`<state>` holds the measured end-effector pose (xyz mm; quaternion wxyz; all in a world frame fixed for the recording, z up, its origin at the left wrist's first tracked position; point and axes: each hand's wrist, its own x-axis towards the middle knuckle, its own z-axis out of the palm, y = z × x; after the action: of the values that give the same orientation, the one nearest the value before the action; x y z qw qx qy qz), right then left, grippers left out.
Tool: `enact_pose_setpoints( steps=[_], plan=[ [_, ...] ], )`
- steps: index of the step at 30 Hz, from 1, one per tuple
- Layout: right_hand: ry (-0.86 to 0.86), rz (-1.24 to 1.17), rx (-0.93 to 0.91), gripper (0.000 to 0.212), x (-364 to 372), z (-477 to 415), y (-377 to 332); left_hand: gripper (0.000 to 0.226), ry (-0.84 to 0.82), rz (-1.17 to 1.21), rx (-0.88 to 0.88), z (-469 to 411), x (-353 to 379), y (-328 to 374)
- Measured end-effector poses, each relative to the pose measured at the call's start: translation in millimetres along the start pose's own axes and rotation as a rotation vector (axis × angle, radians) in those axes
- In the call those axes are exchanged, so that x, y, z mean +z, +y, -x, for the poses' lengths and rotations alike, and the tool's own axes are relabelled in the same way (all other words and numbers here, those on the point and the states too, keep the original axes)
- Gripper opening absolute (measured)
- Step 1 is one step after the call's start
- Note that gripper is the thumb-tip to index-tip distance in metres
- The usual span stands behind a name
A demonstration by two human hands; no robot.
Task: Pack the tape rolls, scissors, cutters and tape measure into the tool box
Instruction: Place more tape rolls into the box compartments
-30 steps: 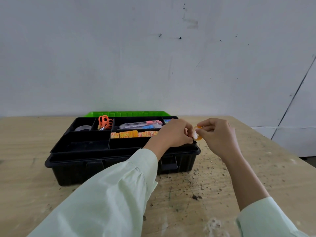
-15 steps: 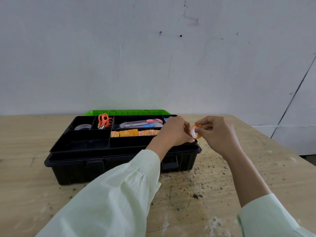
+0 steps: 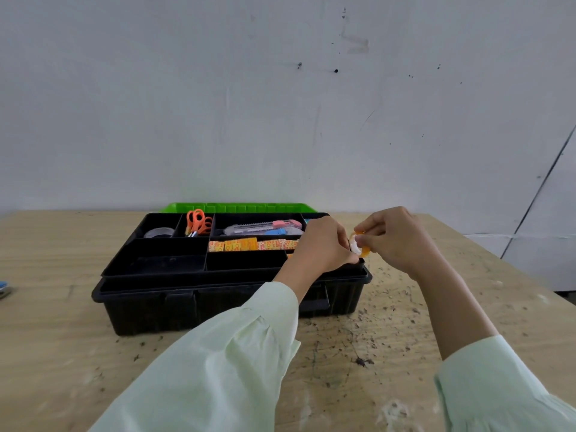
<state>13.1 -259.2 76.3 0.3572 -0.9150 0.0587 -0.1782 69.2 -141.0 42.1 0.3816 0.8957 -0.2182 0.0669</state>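
Hands [image 3: 324,244] shifted; tape roll [image 3: 358,244] upright.

1. The left hand [image 3: 322,244] reaches forward, knuckles up, fingers [image 3: 344,260] curled and pinched together at the tips.
2. The right hand [image 3: 394,240] is raised just beside it, fingers pinched, nearly meeting the left.
3. Both forearms wear pale green sleeves [image 3: 224,363].

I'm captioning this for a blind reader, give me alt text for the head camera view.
Both hands, left hand and right hand, hold a small orange tape roll above the right end of an open black tool box on a wooden table. Orange scissors and a cutter already lie inside.
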Motion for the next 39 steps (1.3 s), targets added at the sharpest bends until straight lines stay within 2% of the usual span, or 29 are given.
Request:
enact_pose_setpoints(
  steps=[4, 9, 14, 18, 21, 24, 28, 31, 35, 39],
  plan=[
    [-0.037, 0.018, 0.001, 0.009, -0.1, -4.5, -3.1, 0.018, -0.002, 0.04, 0.001, 1.4, -0.6, -3.2],
    [0.011, -0.022, 0.044, 0.007, 4.4, -4.7, -2.2, 0.017, 0.01, 0.03, 0.025, 6.3, -1.7, -3.0],
    [0.151, -0.141, 0.007, 0.016, 16.5, 4.4, -9.7, 0.037, 0.014, 0.102, 0.081, 21.4, -19.9, -12.8],
    [0.103, -0.343, -0.003, 0.01, 42.5, 6.5, -30.7, 0.06, 0.147, 0.24, 0.112, 42.9, -43.3, -27.1],
    [0.01, -0.5, -0.005, 0.006, 69.7, 8.2, -51.7, 0.045, 0.264, 0.1, 0.155, 55.4, -68.3, -47.3],
    [-0.065, -0.539, -0.065, 0.004, 99.7, 9.1, -71.3, 0.029, 0.341, 0.006, 0.123, 64.8, -94.9, -70.6],
    [-0.061, -0.302, -0.242, 0.02, 132.6, 10.1, -94.9, 0.028, 0.517, -0.15, 0.02, 74.5, -137.2, -107.5],
    [-0.154, -0.09, -0.358, 0.039, 152.6, 11.0, -111.0, 0.024, 0.588, -0.208, -0.12, 76.4, -169.3, -139.4],
    [-0.379, 0.372, -0.385, 0.059, 171.0, 4.3, -114.0, 0.005, 0.482, -0.39, -0.285, 72.9, -192.3, -169.0],
    [-0.413, 0.471, -0.395, 0.06, 173.0, 3.1, -109.8, 0.008, 0.327, -0.503, -0.332, 62.6, -195.7, -177.6]
  ],
)
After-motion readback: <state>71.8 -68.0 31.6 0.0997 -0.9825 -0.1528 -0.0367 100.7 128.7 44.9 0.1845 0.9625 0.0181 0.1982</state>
